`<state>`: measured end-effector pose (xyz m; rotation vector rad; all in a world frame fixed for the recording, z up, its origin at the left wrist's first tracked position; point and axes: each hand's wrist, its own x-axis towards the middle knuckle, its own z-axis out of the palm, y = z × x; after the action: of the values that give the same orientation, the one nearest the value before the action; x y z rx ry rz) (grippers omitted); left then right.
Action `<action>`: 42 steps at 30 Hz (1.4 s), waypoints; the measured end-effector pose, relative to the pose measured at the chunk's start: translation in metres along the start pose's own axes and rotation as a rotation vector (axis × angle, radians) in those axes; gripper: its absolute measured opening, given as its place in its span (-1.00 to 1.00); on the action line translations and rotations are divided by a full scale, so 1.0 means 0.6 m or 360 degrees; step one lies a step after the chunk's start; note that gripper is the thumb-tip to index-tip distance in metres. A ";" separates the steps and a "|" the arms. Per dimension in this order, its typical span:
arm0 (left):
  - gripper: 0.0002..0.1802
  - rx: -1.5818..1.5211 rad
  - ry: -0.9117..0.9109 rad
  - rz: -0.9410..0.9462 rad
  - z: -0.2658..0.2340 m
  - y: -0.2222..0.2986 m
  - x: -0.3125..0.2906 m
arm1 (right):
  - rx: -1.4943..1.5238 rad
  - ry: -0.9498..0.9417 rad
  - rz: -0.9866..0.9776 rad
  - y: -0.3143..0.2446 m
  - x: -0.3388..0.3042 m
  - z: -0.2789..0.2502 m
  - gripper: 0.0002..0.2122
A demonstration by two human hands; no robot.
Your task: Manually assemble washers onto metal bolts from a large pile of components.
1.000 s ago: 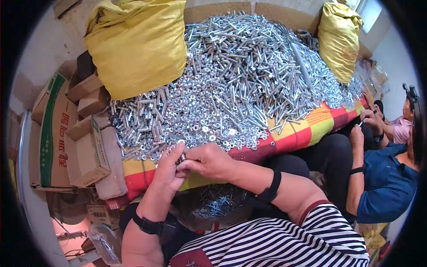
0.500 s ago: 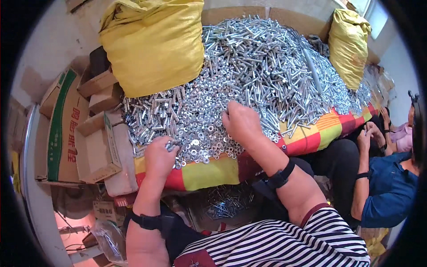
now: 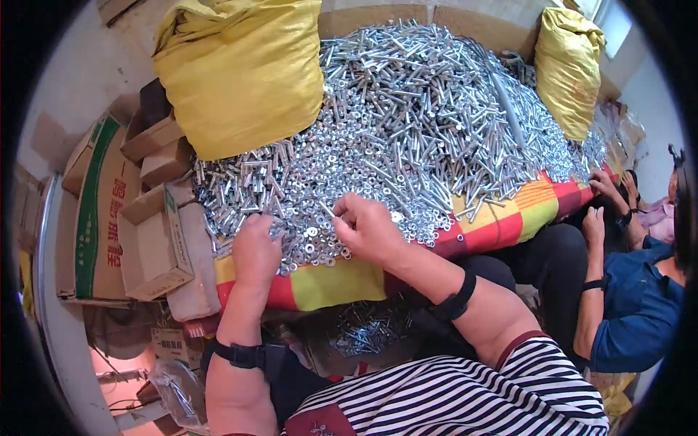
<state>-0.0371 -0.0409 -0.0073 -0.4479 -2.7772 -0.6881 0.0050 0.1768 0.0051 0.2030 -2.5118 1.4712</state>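
Observation:
My right hand [image 3: 369,229] is closed in a pinch over the washer pile, with a thin silvery bolt [image 3: 327,208] sticking out from its fingertips toward the left. My left hand [image 3: 256,251] hovers at the pile's front left, fingers curled inward. Small metal pieces show at its fingertips, but what it grips is too small to name. Between and below the hands lie loose flat washers [image 3: 311,247]. Metal sleeves [image 3: 240,182] are heaped beyond my left hand, nuts and washers [image 3: 342,156] in the middle, and long bolts [image 3: 443,109] to the right.
A yellow woven sack [image 3: 240,87] stands behind the heap, another yellow sack [image 3: 568,73] at far right. Open cardboard boxes [image 3: 154,243] are on the left. A checkered cloth [image 3: 338,282] covers the front edge. A box of bolts [image 3: 371,330] sits below. A co-worker [image 3: 632,305] sits at right.
My right hand has drawn back toward me and left, and a bolt now shows in its fingers. My left hand has turned and shifted slightly left. The co-worker's hands have moved apart.

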 end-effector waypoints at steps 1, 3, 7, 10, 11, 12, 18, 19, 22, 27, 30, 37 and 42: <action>-0.77 0.0002 0.0001 0.0000 0.005 -0.006 0.000 | 0.0072 -0.0064 0.0028 -0.009 -0.003 0.000 -0.88; -0.83 -0.0362 0.0284 0.0207 0.013 -0.007 0.007 | 0.0162 -0.0165 0.0027 -0.011 -0.008 0.002 -0.88; -0.88 -0.2393 -0.0378 -0.1148 -0.013 0.031 0.001 | 0.0388 -0.0241 -0.0178 -0.021 -0.034 0.011 -0.87; -0.89 -0.2660 -0.0526 -0.1287 -0.011 0.042 -0.006 | 0.0304 -0.0259 -0.0177 -0.025 -0.041 0.019 -0.86; -0.90 -0.2696 -0.0513 -0.1312 -0.008 0.049 -0.008 | 0.0303 -0.0260 -0.0177 -0.023 -0.041 0.021 -0.86; -0.90 -0.2700 -0.0518 -0.1310 -0.005 0.052 -0.009 | 0.0262 -0.0210 -0.0160 -0.020 -0.040 0.023 -0.85; -0.91 -0.2646 -0.0747 -0.1505 0.009 0.081 -0.036 | 0.0355 0.0057 0.0037 -0.029 -0.039 0.031 -0.76; -0.89 -0.2718 -0.0937 -0.1410 0.016 0.068 -0.035 | 0.0153 0.0091 -0.0117 -0.023 -0.035 0.025 -0.78; -0.88 -0.3283 -0.0690 -0.1551 0.003 0.060 -0.022 | -0.0680 0.0184 -0.0001 -0.029 -0.008 -0.020 -0.75; -0.89 -0.2732 -0.0630 -0.1147 -0.011 -0.017 -0.006 | -0.1157 0.0070 0.0229 0.017 0.013 -0.072 -0.75; -0.82 -0.0855 -0.0308 -0.0581 -0.007 -0.005 -0.005 | -0.1083 0.0053 0.0272 0.033 0.014 -0.070 -0.80; -0.82 0.0011 -0.0154 0.0045 0.010 0.001 -0.010 | -0.0312 0.0245 -0.0053 -0.001 0.006 -0.024 -0.87; -0.88 -0.1631 -0.0578 -0.0755 -0.006 0.045 -0.007 | 0.0652 0.0200 0.0011 -0.033 -0.005 0.004 -0.94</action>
<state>-0.0234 -0.0210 0.0055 -0.0501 -2.6191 -2.3517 0.0123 0.1653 0.0200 0.1611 -2.0933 1.9232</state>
